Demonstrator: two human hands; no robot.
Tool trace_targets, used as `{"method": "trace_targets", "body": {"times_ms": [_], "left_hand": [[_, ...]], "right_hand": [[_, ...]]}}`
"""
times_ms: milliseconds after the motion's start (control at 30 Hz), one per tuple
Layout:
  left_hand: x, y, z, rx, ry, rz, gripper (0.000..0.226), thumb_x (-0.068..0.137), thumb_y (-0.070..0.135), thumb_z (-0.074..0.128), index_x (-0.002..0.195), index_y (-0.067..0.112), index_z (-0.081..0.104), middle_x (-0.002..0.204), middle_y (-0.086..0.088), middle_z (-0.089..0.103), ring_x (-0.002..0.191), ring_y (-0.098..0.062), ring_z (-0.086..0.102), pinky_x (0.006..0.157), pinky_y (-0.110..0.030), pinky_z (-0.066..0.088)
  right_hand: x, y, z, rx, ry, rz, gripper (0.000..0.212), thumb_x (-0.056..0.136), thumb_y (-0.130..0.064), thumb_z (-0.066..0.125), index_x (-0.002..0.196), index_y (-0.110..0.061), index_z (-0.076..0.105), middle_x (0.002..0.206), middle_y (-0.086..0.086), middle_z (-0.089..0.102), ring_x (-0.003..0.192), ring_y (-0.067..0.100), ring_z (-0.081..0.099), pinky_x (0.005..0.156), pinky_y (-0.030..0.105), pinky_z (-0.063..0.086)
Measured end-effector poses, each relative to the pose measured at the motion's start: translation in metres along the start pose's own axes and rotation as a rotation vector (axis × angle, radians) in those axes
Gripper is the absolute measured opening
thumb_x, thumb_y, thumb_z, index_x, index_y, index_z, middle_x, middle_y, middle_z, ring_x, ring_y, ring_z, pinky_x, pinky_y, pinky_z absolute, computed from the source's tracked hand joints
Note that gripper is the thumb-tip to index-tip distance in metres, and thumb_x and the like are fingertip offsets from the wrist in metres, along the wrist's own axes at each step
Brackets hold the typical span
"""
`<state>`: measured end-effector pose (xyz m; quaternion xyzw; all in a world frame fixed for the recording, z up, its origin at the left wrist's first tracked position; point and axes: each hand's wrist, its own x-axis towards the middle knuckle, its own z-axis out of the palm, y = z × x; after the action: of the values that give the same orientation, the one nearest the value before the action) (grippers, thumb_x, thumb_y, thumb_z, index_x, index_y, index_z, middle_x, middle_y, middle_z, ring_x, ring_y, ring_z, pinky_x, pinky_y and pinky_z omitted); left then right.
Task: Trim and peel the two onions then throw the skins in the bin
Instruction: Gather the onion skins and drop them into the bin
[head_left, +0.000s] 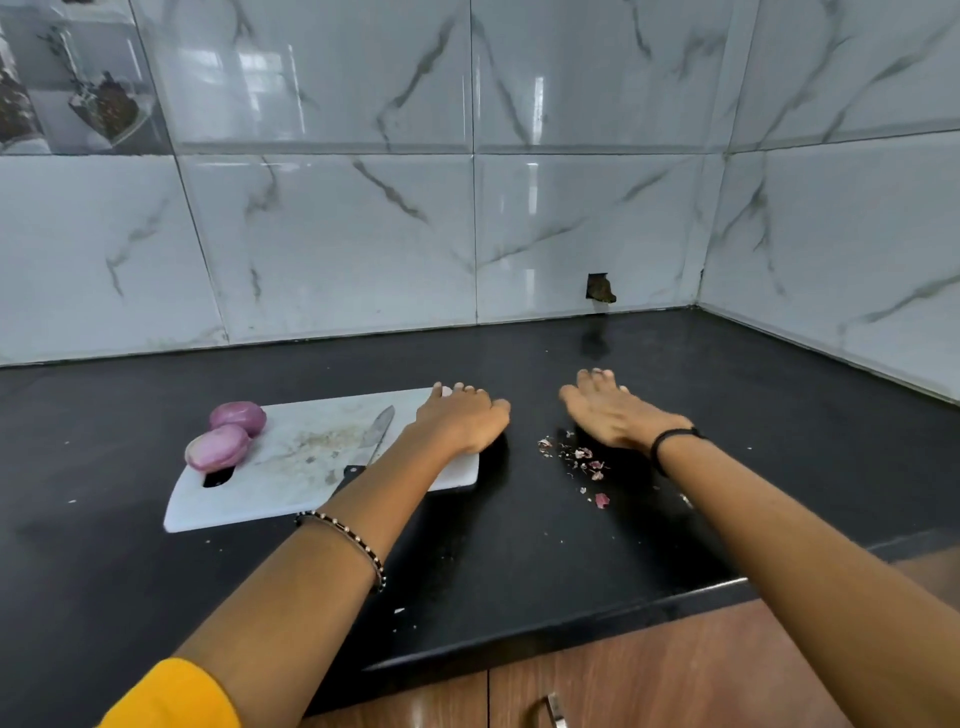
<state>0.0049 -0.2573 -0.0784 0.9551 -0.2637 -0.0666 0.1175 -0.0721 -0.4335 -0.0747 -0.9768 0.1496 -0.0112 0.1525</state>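
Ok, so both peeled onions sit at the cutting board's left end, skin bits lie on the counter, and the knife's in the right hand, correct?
No. The head view shows the knife lying on the cutting board, in neither hand; the right hand is open over the counter beside the skin bits. The onions are at the board's left end, as you said.

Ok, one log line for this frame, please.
onions: peeled, on board | knife: on board | left hand: at board's right end | right hand: flat by skin scraps on counter

Onions (226, 435) on board (291, 483), knife (375, 435) right.
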Motion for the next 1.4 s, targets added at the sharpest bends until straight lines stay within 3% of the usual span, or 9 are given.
{"method": "trace_targets", "body": {"times_ms": [133,200,700,767,867,1000,1100,1233,1400], "left_hand": [[0.009,0.008,0.010,0.024,-0.055,0.083,0.063,0.107,0.039,0.008,0.162,0.009,0.006,0.171,-0.006,-0.001,0.157,-0.015,-0.004,0.126,-0.037,-0.009],[0.008,0.012,0.014,-0.013,-0.073,0.116,0.062,0.107,0.039,0.009,0.162,0.012,0.004,0.171,-0.002,-0.004,0.157,-0.013,-0.006,0.127,-0.035,-0.006],[-0.108,0.042,0.018,-0.187,-0.129,0.200,0.058,0.105,0.038,0.023,0.162,0.029,0.021,0.169,0.007,0.014,0.157,-0.020,0.011,0.124,-0.037,0.012],[-0.118,0.039,0.013,-0.234,-0.126,0.129,0.046,0.103,0.040,0.029,0.136,0.027,0.058,0.152,-0.001,0.048,0.139,-0.026,0.043,0.107,-0.038,0.031],[-0.122,0.031,0.008,-0.336,-0.101,0.111,0.053,0.087,0.064,0.027,0.097,0.025,0.062,0.127,0.002,0.060,0.117,-0.020,0.052,0.109,-0.044,0.036],[-0.116,0.028,0.013,-0.276,-0.074,0.097,0.069,0.096,0.054,0.017,0.160,0.030,0.027,0.169,0.013,0.014,0.156,-0.012,0.007,0.127,-0.042,0.005],[-0.112,0.038,0.021,-0.198,-0.094,0.086,0.061,0.105,0.041,0.016,0.163,0.022,0.011,0.170,0.009,0.001,0.157,-0.016,-0.005,0.125,-0.037,-0.001],[-0.097,0.040,0.026,-0.258,-0.099,0.125,0.060,0.106,0.046,0.015,0.163,0.026,0.017,0.169,0.010,0.007,0.157,-0.018,-0.003,0.125,-0.038,0.001],[-0.070,0.035,0.018,-0.160,-0.100,0.067,0.063,0.105,0.045,0.013,0.163,0.022,0.009,0.170,0.006,-0.003,0.156,-0.020,-0.011,0.127,-0.044,0.001]], "right_hand": [[0.008,0.017,-0.004,0.104,-0.087,-0.075,0.038,0.109,-0.036,0.017,0.135,-0.017,0.036,0.168,0.008,0.019,0.155,0.019,0.013,0.126,0.036,0.005],[0.002,0.017,-0.003,0.153,-0.123,-0.123,0.056,0.109,-0.044,0.017,0.160,-0.022,0.024,0.169,-0.006,0.013,0.157,0.015,0.004,0.124,0.033,0.000],[-0.099,0.022,0.005,0.358,-0.163,-0.139,0.067,0.094,-0.077,0.024,0.155,-0.048,0.029,0.159,-0.013,0.039,0.147,0.014,0.034,0.121,0.034,0.020],[-0.120,0.022,0.002,0.374,-0.167,-0.162,0.068,0.097,-0.074,0.029,0.157,-0.043,0.028,0.162,-0.016,0.032,0.150,0.010,0.028,0.123,0.031,0.017],[-0.139,0.029,-0.002,0.344,-0.147,-0.208,0.058,0.108,-0.053,0.026,0.161,-0.030,0.022,0.165,-0.018,0.016,0.152,0.002,0.013,0.114,0.011,0.004],[-0.152,0.035,0.000,0.315,-0.095,-0.101,0.073,0.102,-0.051,0.025,0.163,-0.016,0.006,0.170,0.000,0.007,0.156,0.013,0.009,0.121,0.021,0.007],[-0.156,0.023,0.013,0.143,-0.015,-0.044,0.071,0.106,-0.046,0.026,0.161,-0.005,0.009,0.167,0.014,0.019,0.153,0.030,0.020,0.120,0.039,0.018],[-0.139,0.014,0.022,0.244,-0.088,-0.194,0.062,0.108,-0.044,0.024,0.163,-0.019,0.009,0.169,-0.005,0.005,0.157,0.015,0.005,0.125,0.028,0.004],[-0.095,0.009,0.011,0.220,-0.060,-0.107,0.068,0.107,-0.047,0.023,0.163,-0.014,0.004,0.170,0.001,0.004,0.157,0.024,0.004,0.126,0.043,0.010]]}}
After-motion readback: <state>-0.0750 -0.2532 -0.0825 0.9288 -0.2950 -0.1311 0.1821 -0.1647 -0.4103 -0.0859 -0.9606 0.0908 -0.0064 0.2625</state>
